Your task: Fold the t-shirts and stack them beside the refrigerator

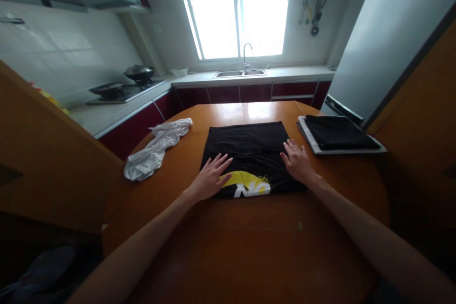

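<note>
A black T-shirt (249,147) with a yellow and white print lies folded flat on the round wooden table (249,242). My left hand (210,178) rests palm down on the shirt's near left part, fingers stretched out and apart. On the shirt's right edge my right hand (297,161) lies flat too, fingers spread. Neither hand holds anything.
A crumpled white garment (156,149) lies on the table's left side. At the right edge sits a folded stack (337,134), black cloth on top of white. Behind the table run a counter with a sink (239,74), a stove with a wok (138,73), and a grey fridge (388,33).
</note>
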`<state>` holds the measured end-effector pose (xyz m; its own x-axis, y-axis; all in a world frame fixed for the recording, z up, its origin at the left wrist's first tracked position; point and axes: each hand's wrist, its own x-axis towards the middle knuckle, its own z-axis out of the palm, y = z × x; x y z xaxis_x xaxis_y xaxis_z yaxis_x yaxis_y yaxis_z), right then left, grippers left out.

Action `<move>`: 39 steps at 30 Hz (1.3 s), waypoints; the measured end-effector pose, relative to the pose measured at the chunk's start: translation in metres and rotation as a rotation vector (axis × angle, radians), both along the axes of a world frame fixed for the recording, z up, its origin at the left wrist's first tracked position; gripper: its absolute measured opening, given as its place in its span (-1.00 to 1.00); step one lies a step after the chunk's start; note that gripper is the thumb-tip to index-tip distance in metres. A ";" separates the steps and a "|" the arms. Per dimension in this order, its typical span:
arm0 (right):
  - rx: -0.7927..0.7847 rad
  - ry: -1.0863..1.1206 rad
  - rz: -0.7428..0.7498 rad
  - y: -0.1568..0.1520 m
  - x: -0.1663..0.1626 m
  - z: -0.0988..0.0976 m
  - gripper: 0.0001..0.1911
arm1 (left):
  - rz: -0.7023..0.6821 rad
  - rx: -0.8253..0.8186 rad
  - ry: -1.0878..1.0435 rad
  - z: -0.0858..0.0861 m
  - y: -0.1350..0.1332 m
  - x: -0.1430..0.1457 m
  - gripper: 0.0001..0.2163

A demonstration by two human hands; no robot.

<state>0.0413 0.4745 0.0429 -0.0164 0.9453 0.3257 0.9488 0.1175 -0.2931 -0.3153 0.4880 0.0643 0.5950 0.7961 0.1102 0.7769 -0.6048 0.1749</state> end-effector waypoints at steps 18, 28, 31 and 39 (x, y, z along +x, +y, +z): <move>0.126 0.063 0.418 -0.063 0.022 0.019 -0.71 | -0.185 -0.236 -0.192 0.067 -0.025 -0.058 -0.68; 0.186 -0.201 0.560 -0.103 0.044 0.010 -0.75 | -0.236 0.025 0.002 0.033 -0.068 -0.085 -0.67; 0.212 -0.293 0.539 -0.104 0.040 0.015 -0.76 | -0.226 0.093 0.033 0.025 -0.069 -0.085 -0.68; 0.239 -0.408 0.477 -0.106 0.035 0.013 -0.76 | -0.202 0.170 0.036 0.018 -0.070 -0.085 -0.75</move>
